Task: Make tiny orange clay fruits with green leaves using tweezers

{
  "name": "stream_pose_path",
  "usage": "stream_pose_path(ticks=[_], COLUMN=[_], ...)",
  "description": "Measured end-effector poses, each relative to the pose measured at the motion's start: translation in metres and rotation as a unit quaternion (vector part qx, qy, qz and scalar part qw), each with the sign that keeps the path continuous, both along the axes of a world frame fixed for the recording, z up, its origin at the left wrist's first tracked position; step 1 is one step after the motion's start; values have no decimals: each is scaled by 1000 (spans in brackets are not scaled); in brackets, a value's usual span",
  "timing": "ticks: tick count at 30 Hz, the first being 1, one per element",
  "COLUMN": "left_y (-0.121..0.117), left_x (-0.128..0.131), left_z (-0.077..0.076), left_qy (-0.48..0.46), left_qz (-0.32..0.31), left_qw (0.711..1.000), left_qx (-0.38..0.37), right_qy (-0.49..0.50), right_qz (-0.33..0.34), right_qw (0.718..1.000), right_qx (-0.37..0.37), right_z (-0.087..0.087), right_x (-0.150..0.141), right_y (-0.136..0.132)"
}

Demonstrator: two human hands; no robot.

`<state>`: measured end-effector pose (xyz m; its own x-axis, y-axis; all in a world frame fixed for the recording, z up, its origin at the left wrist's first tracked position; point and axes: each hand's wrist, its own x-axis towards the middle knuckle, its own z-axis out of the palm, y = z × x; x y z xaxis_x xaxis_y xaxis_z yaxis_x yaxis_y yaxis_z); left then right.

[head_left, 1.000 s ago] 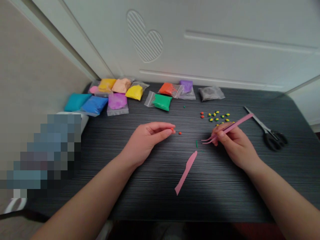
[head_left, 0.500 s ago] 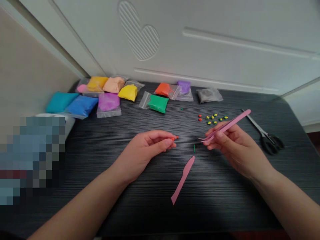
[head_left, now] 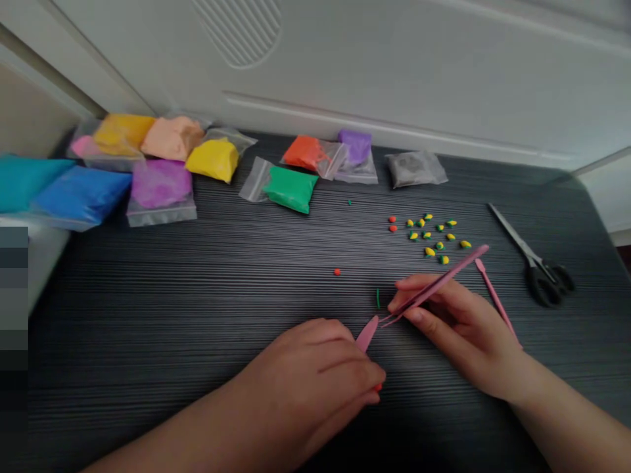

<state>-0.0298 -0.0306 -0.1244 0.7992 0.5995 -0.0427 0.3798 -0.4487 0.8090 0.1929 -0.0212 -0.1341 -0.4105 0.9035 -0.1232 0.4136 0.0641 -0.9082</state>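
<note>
My left hand [head_left: 328,371] is palm down with its fingers curled together. A bit of red-orange clay [head_left: 378,387] peeks out at its fingertips. Under that hand lies a pink plastic clay knife [head_left: 367,335], with only its blade tip showing; whether the fingers also grip it I cannot tell. In my right hand [head_left: 444,325] are pink tweezers [head_left: 434,288], their points aimed down-left close to the knife tip. A small red clay ball [head_left: 337,272] sits on the table beyond my left hand. Near the tweezers is a thin green clay strip [head_left: 378,298].
Several tiny yellow-and-green clay pieces [head_left: 426,235] and two red ones [head_left: 392,224] lie beyond my right hand. A thin pink tool [head_left: 495,299] and scissors [head_left: 547,276] are at the right. Bags of colored clay, including green [head_left: 290,189], line the back by the white panel [head_left: 394,79].
My left hand has moved nearer and over the knife, leaving a small red ball on the table. My right hand has come lower with the tweezers. The view has shifted.
</note>
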Motion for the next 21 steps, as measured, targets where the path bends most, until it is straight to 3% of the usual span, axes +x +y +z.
stream_pose_path(ticks=[11, 21], left_y=[2, 1], left_x=[-2, 0], left_z=[-6, -7], left_qy=[23, 46], left_qz=[-18, -32], left_qw=[994, 990], left_qx=[104, 131], right_qy=[-53, -54], right_qz=[64, 84], right_qw=[993, 988], right_qx=[90, 117], right_z=[-5, -4], right_x=[3, -1], right_y=[1, 3])
